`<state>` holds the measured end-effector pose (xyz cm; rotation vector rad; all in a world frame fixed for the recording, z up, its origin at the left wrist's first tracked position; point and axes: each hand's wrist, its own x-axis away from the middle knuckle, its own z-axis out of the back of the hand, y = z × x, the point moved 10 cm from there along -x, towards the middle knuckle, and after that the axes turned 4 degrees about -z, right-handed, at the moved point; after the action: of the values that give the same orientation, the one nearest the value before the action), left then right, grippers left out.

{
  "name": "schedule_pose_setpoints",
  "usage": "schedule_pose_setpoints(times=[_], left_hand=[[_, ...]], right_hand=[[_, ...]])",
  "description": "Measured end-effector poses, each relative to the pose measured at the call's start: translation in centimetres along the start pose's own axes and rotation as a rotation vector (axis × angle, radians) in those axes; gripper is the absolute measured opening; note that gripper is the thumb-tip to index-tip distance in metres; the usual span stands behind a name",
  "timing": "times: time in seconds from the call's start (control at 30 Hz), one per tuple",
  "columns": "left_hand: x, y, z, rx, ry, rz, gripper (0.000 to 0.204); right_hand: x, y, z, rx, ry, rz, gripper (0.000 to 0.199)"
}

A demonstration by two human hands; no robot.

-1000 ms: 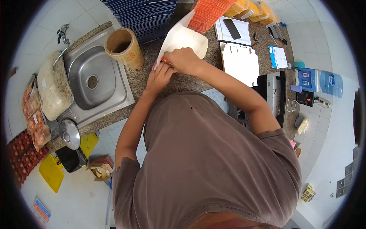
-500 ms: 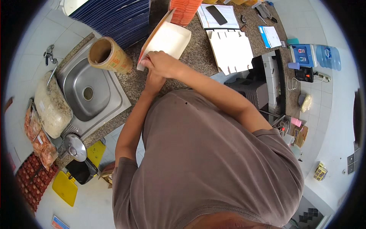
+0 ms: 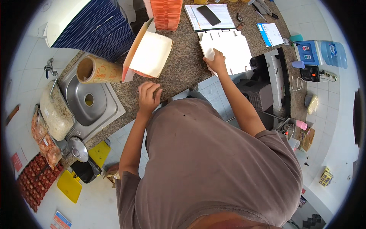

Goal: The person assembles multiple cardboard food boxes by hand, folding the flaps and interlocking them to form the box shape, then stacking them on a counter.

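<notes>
A speckled brown granite counter (image 3: 187,68) runs across a white-tiled room, with a steel sink (image 3: 89,101) let into its left end.

The right hand (image 3: 215,61) lies on a stack of flat white die-cut cardboard blanks (image 3: 228,49), its fingers (image 3: 210,58) curled over the near-left corner and pinching the top sheet. The left hand (image 3: 148,96) rests on the counter edge, well to the left of that stack; its fingers (image 3: 151,89) are bent in loosely and hold nothing that shows.

Left of the stack, and just beyond the left hand, stands a folded-up white carton with orange outer walls (image 3: 149,53), open and tipped toward the camera, nothing inside it. Behind the stack lies a paper pad with a black phone (image 3: 208,15) on it; behind the carton stands a pile of orange blanks (image 3: 166,13).

As I judge it, the pinch may lift two blanks at once, since the sheets lie flush, or drag the stack off the near counter edge.

Beside the sink lies a tan roll with a hollow core (image 3: 95,70). The sink basin holds nothing; a clear bag of pale grain (image 3: 56,112) lies on its far-left rim.
</notes>
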<state>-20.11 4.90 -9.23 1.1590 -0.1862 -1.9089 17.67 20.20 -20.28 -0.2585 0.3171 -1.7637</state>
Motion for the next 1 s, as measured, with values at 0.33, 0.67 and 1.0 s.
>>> schedule_pose_setpoints(times=[0.33, 0.67, 1.0], left_hand=[[-3.1, 6.0, -8.8, 0.157, -0.130, 0.162, 0.029], [-11.5, 9.0, -23.5, 0.929, 0.023, 1.069, 0.049], [-12.3, 7.5, -16.5, 0.888, 0.076, 1.069, 0.049]], right_hand=[[-2.4, 5.4, 5.9, -0.330, -0.140, -0.060, 0.031], [7.3, -3.6, 19.1, -0.528, -0.235, 0.488, 0.018], [-4.5, 15.0, 22.2, -1.310, -0.378, -0.032, 0.045]])
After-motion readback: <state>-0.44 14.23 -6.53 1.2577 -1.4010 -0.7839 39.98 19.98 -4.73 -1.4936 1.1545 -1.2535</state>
